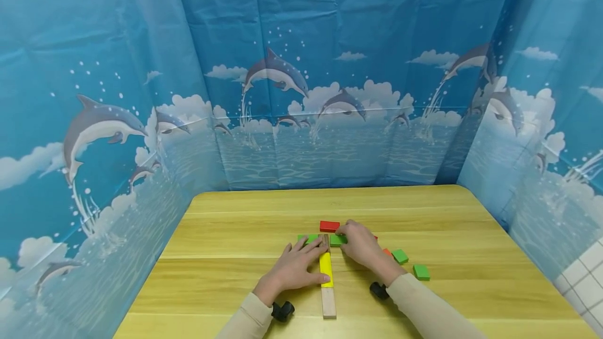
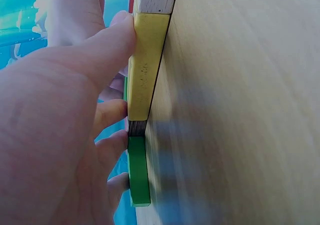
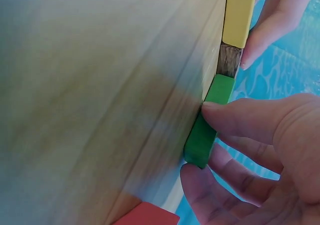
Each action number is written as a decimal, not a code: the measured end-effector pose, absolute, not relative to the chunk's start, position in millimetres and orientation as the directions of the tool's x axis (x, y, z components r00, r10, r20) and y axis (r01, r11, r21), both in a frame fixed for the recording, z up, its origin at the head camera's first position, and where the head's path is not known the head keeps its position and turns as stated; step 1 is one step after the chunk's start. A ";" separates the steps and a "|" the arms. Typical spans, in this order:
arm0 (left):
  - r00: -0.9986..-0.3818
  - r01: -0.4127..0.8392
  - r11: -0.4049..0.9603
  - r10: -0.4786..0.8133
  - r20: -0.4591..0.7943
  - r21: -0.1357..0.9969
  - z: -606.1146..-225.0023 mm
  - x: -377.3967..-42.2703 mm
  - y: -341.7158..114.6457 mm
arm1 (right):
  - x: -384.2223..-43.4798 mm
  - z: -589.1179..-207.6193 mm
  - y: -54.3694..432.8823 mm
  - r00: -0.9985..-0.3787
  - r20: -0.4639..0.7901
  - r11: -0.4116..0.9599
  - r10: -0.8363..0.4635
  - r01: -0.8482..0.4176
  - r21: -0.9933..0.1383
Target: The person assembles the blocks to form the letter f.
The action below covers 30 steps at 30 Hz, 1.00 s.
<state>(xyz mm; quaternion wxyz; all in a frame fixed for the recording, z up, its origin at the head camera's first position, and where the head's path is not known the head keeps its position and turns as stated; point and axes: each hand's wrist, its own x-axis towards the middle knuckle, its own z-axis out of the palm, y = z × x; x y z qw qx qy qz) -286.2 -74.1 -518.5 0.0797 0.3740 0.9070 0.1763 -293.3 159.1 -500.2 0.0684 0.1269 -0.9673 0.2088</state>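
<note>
On the wooden table, a pale wood block (image 1: 328, 303), a yellow block (image 1: 326, 268) and a dark brown block (image 1: 324, 238) form a line. One green block (image 1: 308, 238) lies left of the brown one and another green block (image 3: 205, 130) lies right of it. My left hand (image 1: 294, 267) rests over the line, its fingers spread, with the thumb on the yellow block and fingertips touching the brown and left green blocks. My right hand (image 1: 363, 247) holds the right green block between thumb and fingers; its inner end meets the brown block.
A red block (image 1: 330, 226) lies just beyond the line. Right of my right hand are an orange block (image 1: 387, 251), partly covered, and two small green blocks, a nearer one (image 1: 421, 272) and a farther one (image 1: 400, 256). Behind the table (image 1: 226, 224) hangs a dolphin-print curtain (image 1: 301, 156).
</note>
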 end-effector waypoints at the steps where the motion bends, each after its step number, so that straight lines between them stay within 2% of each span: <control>1: -0.709 0.648 0.660 0.705 -0.017 0.380 -518.6 -286.2 -74.2 | -294.3 -501.0 158.9 -0.958 0.183 0.880 -0.220 -0.276 -0.387; 19: -0.710 0.646 0.654 0.704 -0.004 0.392 -516.2 -286.8 -73.9 | -303.2 -503.4 156.6 -0.960 0.181 0.880 -0.215 -0.271 -0.391; 30: -0.715 0.640 0.663 0.699 -0.016 0.389 -518.4 -287.1 -74.3 | -302.3 -489.5 158.4 -0.966 0.171 0.876 -0.196 -0.250 -0.412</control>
